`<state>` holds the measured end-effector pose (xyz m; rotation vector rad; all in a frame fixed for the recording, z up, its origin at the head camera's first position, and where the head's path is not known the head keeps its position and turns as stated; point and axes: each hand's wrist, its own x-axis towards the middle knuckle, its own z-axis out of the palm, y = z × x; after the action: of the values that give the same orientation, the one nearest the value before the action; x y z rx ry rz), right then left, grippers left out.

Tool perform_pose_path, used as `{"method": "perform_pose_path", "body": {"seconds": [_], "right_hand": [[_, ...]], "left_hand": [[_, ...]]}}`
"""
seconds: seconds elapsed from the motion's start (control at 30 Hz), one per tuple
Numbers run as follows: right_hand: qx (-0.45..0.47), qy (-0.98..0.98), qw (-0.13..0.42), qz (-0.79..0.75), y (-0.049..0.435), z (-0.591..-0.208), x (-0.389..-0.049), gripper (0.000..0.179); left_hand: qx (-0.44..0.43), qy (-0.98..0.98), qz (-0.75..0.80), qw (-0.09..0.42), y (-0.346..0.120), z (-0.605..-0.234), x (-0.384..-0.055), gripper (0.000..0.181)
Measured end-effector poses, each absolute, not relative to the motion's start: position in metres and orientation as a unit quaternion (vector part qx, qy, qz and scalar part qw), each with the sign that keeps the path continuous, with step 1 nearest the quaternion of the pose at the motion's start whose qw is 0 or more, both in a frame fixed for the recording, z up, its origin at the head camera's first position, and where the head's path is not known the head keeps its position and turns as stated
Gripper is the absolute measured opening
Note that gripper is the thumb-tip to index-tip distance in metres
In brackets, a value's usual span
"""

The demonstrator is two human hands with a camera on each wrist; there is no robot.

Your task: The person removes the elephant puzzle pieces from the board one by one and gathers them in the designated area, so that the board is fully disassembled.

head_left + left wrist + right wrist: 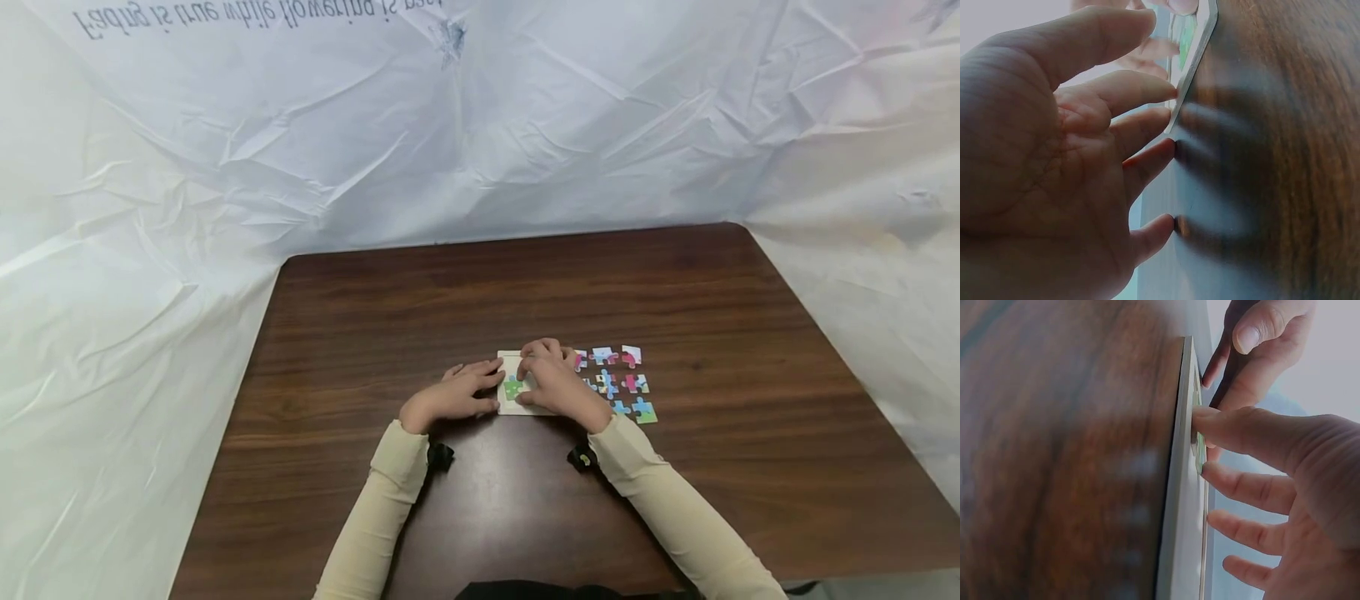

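Note:
A pale puzzle tray [508, 408] lies on the table, with a green jigsaw piece [513, 388] at its left side. My left hand [459, 392] rests by the tray's left edge, its fingers extended. In the left wrist view, some of its fingertips touch the tray's rim [1194, 69] and others the tabletop. Over the tray, my right hand [557, 385] pinches the green piece between thumb and index finger, as the right wrist view shows. The remaining fingers of that hand hover over or touch the tray; which one, I cannot tell.
Several loose jigsaw pieces [632, 383] lie in rows right of the tray, partly hidden by the right hand. The brown wooden table [360, 333] is bordered by white plastic sheeting [375, 167] at the back and sides.

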<state>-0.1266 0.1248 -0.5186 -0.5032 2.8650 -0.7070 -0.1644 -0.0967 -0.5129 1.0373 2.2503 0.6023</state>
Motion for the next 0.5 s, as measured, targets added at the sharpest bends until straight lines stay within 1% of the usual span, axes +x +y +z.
{"method": "perform_pose_path", "body": {"seconds": [0.07,0.23,0.5], "right_hand": [[-0.175,0.954,0.070,-0.233,0.126,-0.518,-0.127,0.019],[-0.193,0.954,0.055,-0.222,0.130,-0.516,-0.127,0.024],[-0.178,0.949,0.039,-0.257,0.143,-0.515,-0.116,0.025]], "left_hand": [[0.388,0.843,0.232,0.292,-0.096,-0.512,-0.165,0.061],[0.386,0.844,0.236,0.289,-0.096,-0.510,-0.164,0.060],[0.390,0.843,0.235,0.287,-0.098,-0.512,-0.163,0.060]]}}
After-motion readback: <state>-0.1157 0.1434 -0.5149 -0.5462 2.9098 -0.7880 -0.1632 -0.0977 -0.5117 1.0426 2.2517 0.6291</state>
